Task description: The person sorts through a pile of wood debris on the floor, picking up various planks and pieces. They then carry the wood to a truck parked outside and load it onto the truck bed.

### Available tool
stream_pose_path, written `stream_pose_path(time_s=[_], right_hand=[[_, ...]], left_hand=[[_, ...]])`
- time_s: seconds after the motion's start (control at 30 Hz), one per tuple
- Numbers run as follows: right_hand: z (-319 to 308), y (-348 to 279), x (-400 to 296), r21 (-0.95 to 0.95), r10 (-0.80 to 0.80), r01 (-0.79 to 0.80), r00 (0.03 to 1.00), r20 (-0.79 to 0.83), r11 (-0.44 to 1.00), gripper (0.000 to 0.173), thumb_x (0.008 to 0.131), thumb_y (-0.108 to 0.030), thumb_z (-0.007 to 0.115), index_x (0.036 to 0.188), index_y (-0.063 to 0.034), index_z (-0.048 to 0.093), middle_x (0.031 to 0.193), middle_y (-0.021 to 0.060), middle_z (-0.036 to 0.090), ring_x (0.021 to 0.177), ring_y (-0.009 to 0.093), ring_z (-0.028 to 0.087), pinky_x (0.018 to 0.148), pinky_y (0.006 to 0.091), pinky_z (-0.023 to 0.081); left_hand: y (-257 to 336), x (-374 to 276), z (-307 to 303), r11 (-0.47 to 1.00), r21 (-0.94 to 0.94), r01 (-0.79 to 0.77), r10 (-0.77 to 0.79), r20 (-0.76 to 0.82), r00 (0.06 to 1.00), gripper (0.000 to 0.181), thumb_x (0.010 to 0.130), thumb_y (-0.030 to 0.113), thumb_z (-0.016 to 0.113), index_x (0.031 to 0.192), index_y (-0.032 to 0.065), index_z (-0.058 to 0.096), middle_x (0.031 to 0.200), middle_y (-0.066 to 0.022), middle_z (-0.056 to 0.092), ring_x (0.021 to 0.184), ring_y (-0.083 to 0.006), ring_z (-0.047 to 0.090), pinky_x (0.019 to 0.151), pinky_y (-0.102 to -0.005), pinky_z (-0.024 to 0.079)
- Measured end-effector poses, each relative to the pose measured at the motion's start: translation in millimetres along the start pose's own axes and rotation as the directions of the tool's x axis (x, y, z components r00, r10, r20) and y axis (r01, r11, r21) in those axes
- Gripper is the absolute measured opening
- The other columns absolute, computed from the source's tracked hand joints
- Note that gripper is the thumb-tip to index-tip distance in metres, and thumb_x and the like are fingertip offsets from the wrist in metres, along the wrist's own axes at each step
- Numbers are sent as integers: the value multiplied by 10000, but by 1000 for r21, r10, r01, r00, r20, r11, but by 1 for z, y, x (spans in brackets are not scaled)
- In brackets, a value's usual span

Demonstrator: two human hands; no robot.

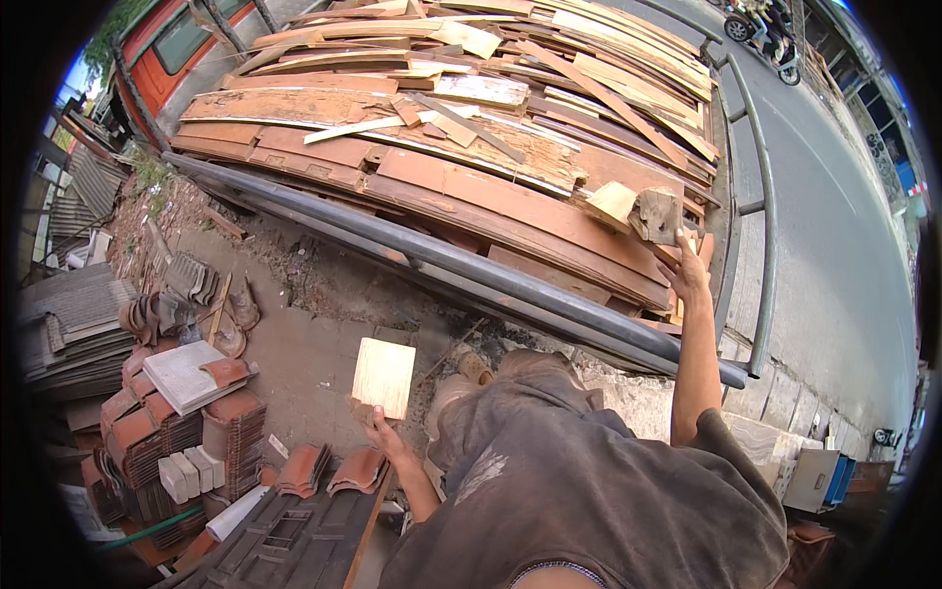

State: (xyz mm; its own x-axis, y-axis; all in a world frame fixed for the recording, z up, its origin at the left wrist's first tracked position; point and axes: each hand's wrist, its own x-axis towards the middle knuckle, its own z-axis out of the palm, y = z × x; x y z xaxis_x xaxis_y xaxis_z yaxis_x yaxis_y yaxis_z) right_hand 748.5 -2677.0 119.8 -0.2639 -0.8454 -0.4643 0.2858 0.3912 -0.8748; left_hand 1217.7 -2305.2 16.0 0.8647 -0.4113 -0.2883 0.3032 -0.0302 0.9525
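My left hand (392,443) grips a short wood block (383,377) by its lower end, above the paved ground. The block's upper face is pale and flat. My right hand (689,271) reaches over the side rail to the truck bed's near right corner. Its fingers touch the lower right edge of a weathered, grey-brown wood block (657,215); whether they close around it is hidden. Just left of that block is a paler wood piece (612,199). Both lie on stacked brown planks (508,202).
A metal side rail (441,247) runs between me and the loaded planks. On the ground at left stand stacked roof tiles (234,442), corrugated sheets (77,316) and a dark panelled wooden door (294,537). Past the end rail (765,191), a motorcycle (765,40) is on the road.
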Motion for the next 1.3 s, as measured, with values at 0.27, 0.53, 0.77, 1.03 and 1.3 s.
stream_pose_path(time_s=[0.27,0.53,0.77,1.03,1.3], right_hand=[[42,-19,40,-796,-323,246,944,68,552,772,836,-534,655,1353,-3,441,1309,323,479,1219,376,499,987,425,427],[102,-3,164,-923,-242,310,936,254,228,834,798,-629,607,1385,-69,420,1305,287,508,1186,469,496,997,496,403],[138,6,194,-997,-203,63,976,71,-46,878,710,-607,699,1351,-59,458,1273,262,541,1215,409,487,1029,464,394],[126,-7,243,-986,30,72,997,77,150,941,636,-556,805,1261,52,450,1092,250,615,951,288,645,821,373,506],[62,11,255,-667,-139,77,989,-41,741,757,740,-549,751,1136,46,499,951,131,605,791,171,592,640,328,500]], left_hand=[[-31,86,-17,996,27,86,-83,-100,992,775,842,340,644,1412,-54,296,1332,-190,446,1166,-297,489,950,-391,418],[-11,78,49,993,-18,115,-116,-176,977,738,834,304,653,1394,-44,322,1282,-180,471,1120,-291,509,917,-394,435],[-34,110,37,965,-91,247,-264,-319,910,676,824,285,672,1341,-39,381,1272,-179,486,1098,-302,537,874,-415,470],[1,147,69,957,-30,290,-283,-331,900,752,818,311,683,1373,-44,322,1303,-197,457,1135,-295,520,901,-426,459],[-8,202,53,973,4,232,-221,-294,930,763,814,308,699,1375,-41,317,1298,-192,455,1134,-287,521,910,-384,460]])
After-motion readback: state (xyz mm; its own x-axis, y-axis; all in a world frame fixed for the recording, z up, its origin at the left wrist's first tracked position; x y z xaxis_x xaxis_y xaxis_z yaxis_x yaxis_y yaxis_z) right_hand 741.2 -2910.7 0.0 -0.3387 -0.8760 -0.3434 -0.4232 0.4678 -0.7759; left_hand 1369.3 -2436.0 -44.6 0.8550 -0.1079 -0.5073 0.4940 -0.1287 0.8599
